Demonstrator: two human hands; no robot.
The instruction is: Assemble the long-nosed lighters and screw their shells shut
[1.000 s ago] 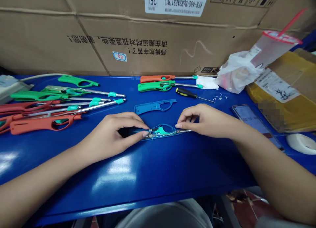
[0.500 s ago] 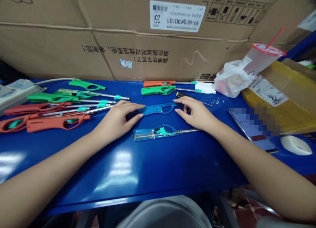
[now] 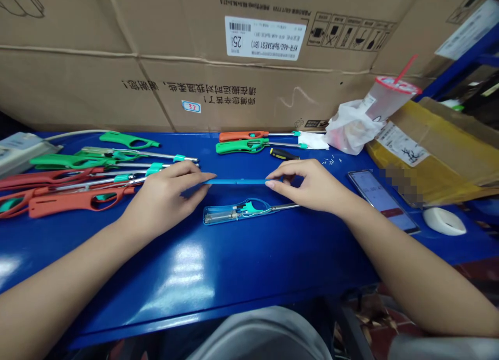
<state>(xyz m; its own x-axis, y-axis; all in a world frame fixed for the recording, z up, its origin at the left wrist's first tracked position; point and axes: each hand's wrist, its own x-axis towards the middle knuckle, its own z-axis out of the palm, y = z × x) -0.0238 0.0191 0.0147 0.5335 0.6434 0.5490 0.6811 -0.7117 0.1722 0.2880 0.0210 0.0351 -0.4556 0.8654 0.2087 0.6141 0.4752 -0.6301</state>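
your left hand (image 3: 175, 187) and right hand (image 3: 306, 183) pinch the two ends of one blue shell (image 3: 237, 182), held edge-on. nearer you on the table (image 3: 273, 266) lies one opened blue lighter (image 3: 249, 209), its works showing. beyond the shell lie one orange lighter (image 3: 239, 136), one green lighter (image 3: 234, 146) and one black-and-yellow screwdriver (image 3: 284, 153); one phone (image 3: 380, 196) is right of your right hand.

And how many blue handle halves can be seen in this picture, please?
2: one blue half, held edge-on between the left hand and right hand; the open half, with a green trigger inside, lying on the table. I see no third, but one could be hidden.
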